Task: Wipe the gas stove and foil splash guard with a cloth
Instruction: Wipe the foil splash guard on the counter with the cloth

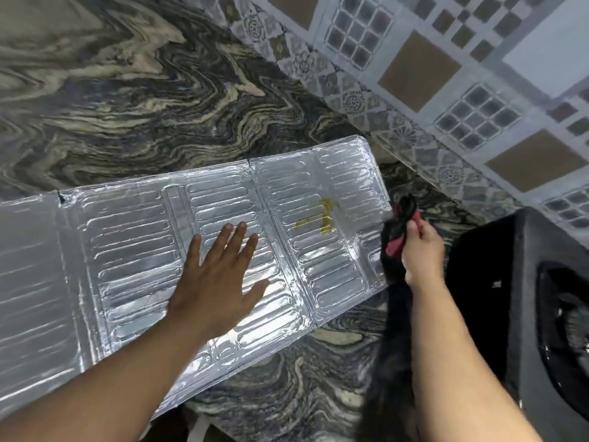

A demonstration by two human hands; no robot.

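Near the counter's right edge my right hand (422,240) grips the cloth (398,231), left hand (220,275) flat on the foil guard (134,247); scrubbing that yellow stain (322,216) too hard could tear it.

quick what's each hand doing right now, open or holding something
Left hand: open, fingers spread, palm pressing flat on the foil splash guard.
Right hand: closed in a grip on the black and red cloth.

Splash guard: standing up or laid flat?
Flat. The splash guard lies unfolded on the counter, the left hand pressing its panels down.
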